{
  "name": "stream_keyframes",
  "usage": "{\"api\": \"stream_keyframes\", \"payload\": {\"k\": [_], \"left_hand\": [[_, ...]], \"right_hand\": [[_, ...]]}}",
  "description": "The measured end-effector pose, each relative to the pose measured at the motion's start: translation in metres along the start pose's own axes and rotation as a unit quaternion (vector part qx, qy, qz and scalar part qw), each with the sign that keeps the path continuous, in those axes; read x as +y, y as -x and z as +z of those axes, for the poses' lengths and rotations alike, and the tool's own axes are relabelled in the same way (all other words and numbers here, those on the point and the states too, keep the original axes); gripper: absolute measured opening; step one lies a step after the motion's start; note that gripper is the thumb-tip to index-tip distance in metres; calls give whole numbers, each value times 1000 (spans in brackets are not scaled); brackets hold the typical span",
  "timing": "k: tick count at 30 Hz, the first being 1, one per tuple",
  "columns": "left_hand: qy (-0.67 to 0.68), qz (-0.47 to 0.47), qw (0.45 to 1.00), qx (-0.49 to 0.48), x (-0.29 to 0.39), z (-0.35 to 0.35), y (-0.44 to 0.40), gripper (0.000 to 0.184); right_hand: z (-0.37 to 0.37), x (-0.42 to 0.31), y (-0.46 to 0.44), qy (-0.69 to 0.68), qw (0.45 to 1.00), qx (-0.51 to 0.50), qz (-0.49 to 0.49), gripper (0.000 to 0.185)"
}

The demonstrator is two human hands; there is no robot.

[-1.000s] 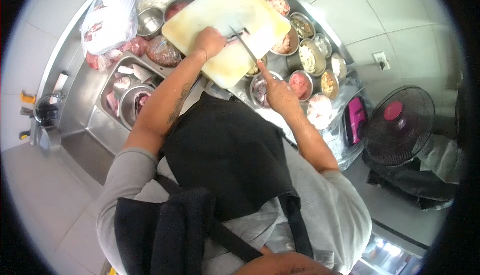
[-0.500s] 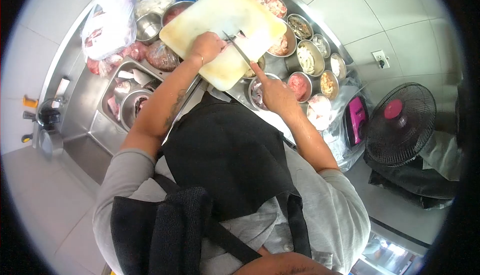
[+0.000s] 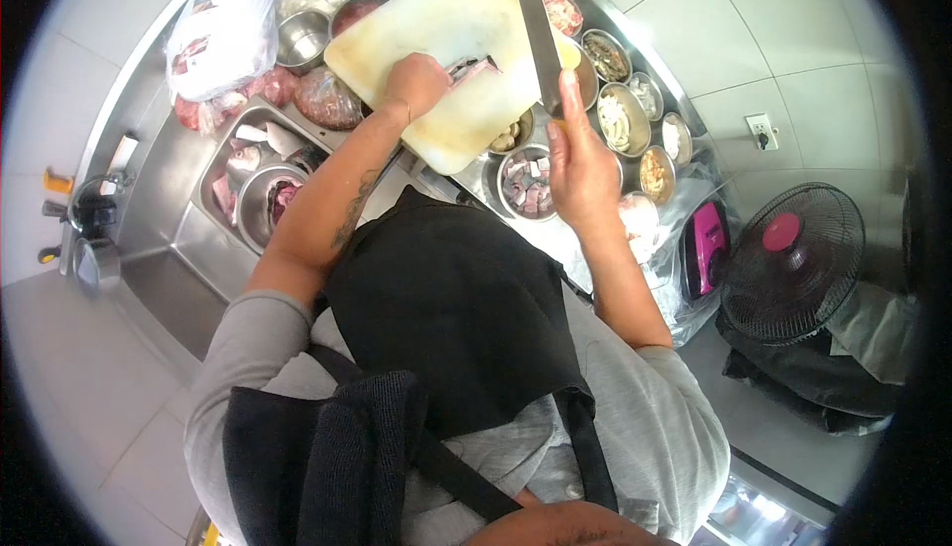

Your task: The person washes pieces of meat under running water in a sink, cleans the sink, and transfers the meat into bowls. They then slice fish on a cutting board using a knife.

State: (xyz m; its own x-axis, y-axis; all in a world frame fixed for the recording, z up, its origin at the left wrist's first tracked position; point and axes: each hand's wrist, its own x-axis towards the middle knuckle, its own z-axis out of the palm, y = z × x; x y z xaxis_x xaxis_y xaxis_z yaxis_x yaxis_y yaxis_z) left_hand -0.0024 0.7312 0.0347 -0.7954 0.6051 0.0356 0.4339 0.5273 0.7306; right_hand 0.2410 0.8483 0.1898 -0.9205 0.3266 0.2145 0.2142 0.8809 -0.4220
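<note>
My right hand (image 3: 585,161) is closed round the handle of a long knife (image 3: 536,30), its broad blade raised over the right side of the cutting board. On the pale, yellowed cutting board (image 3: 416,35) lies a strip of fish (image 3: 474,71) with dark skin and pinkish flesh. My left hand (image 3: 417,85) presses on the strip's left end with fingers curled; the fingertips are hidden. Just below the board's right edge stands a steel bowl of cut fish pieces (image 3: 527,184).
Several steel bowls of food, one with white strips (image 3: 615,120), line the right side. Bagged meat (image 3: 325,100) and a white plastic bag (image 3: 223,30) lie at the left, above a sink (image 3: 164,278). A black fan (image 3: 793,263) stands far right.
The knife has lifted from the fish strip and swung up to the right with my right hand. My left hand has stayed at the strip's left end.
</note>
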Motion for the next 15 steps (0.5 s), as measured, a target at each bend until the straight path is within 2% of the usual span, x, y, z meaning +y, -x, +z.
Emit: {"api": "stream_keyframes", "payload": {"k": [1,2,3,5,7,10,11,13,15], "left_hand": [[4,-4,1000,1,0,-1,-1,28],[10,-8,1000,-2,0,2,3,29],[11,-5,1000,-3,-2,6,7,29],[-73,6,997,-5,-2,4,-5,21],[-113,32,993,-30,-1,10,13,22],[-19,11,999,-45,9,-7,10,19],[-20,16,999,-39,7,-9,7,19],[126,-50,991,-19,1,-12,10,18],[119,-28,992,-17,6,-10,-4,20]], "right_hand": [[9,7,0,31,999,4,-27,69],[24,15,-11,194,944,-256,77,75],[28,21,-2,196,944,-255,79,75],[28,38,-13,195,937,-285,51,75],[35,34,-11,198,942,-270,35,77],[55,42,-15,189,954,-235,14,76],[58,49,-25,142,962,-233,30,75],[53,51,-30,93,967,-232,45,75],[34,43,-18,54,977,-178,104,74]]}}
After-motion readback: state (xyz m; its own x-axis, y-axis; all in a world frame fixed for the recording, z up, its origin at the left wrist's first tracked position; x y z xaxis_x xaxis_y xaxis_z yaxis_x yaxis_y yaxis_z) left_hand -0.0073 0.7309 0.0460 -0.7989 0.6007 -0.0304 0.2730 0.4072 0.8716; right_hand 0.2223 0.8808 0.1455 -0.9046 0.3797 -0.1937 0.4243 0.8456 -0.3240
